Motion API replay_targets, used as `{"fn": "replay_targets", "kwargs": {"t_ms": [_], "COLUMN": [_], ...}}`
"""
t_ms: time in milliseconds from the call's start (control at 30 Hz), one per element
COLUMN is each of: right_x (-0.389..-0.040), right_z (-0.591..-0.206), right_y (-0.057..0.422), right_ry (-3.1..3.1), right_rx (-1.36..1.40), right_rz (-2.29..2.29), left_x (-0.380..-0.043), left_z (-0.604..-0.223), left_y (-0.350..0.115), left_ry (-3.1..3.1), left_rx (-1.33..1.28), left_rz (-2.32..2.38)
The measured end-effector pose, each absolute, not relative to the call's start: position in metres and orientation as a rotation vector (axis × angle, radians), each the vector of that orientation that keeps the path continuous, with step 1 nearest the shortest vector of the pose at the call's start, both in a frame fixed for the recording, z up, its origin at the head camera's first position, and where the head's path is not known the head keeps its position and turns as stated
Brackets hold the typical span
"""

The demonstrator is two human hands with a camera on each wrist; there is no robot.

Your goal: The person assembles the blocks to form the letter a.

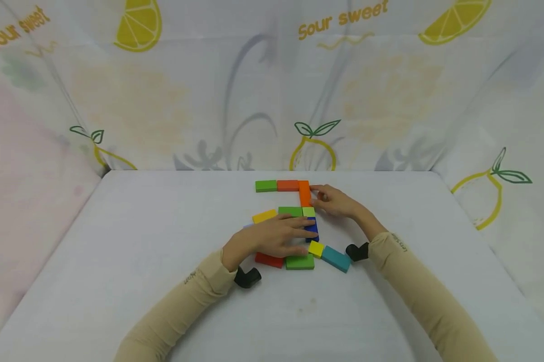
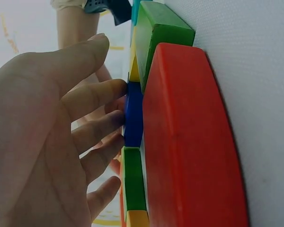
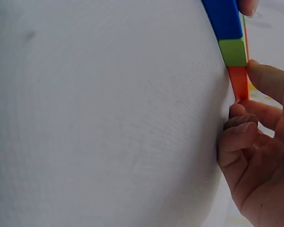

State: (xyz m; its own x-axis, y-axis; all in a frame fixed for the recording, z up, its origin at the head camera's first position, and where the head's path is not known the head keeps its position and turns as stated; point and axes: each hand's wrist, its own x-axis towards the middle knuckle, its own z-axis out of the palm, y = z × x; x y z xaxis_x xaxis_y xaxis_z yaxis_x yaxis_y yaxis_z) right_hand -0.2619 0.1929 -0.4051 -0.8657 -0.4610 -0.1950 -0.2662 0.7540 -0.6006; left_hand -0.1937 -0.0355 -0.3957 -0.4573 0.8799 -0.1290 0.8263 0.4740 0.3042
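Observation:
In the head view my right hand is at the right side of an orange block, with thumb and index finger at its two ends. The right wrist view shows the thumb close to where orange meets a light green block. My left hand reaches over the blocks with fairly straight fingers, their tips at a dark blue block. Under and beside that hand lie a red block, a green block and a yellow-orange block; the palm hides part of the arrangement.
A green block and a red-orange block form a row at the back. A small yellow block and a teal block lie at the front right. Everything sits on a white-covered table before a lemon-print cloth.

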Motion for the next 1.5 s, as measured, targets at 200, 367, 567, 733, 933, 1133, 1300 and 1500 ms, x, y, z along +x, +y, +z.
{"fn": "replay_targets", "kwargs": {"t_ms": [200,367,567,733,933,1133,1300,1500], "right_x": [-0.258,-0.238,-0.194,-0.164,-0.147,-0.143,-0.144,-0.144], "right_z": [-0.401,-0.397,-0.394,-0.394,-0.395,-0.396,-0.396,-0.397], "right_y": [0.203,0.217,0.230,0.233,0.228,0.226,0.227,0.226], "right_ry": [2.442,2.378,2.409,2.435,2.514,2.559,2.561,2.566], "right_rx": [-0.487,-0.464,-0.571,-0.703,-0.793,-0.786,-0.795,-0.787], "right_rz": [-0.948,-0.996,-0.950,-0.810,-0.687,-0.669,-0.689,-0.691], "left_x": [-0.197,-0.200,-0.188,-0.181,-0.178,-0.178,-0.179,-0.192], "left_z": [-0.394,-0.390,-0.387,-0.386,-0.390,-0.394,-0.394,-0.379], "left_y": [-0.036,-0.038,-0.028,-0.025,-0.025,-0.026,-0.027,-0.046], "left_ry": [2.471,2.476,2.433,2.482,2.494,2.505,2.504,2.497], "left_rx": [1.433,1.523,1.617,1.659,1.683,1.680,1.671,1.522], "left_rz": [0.309,0.495,0.469,0.263,0.224,0.218,0.243,0.484]}}
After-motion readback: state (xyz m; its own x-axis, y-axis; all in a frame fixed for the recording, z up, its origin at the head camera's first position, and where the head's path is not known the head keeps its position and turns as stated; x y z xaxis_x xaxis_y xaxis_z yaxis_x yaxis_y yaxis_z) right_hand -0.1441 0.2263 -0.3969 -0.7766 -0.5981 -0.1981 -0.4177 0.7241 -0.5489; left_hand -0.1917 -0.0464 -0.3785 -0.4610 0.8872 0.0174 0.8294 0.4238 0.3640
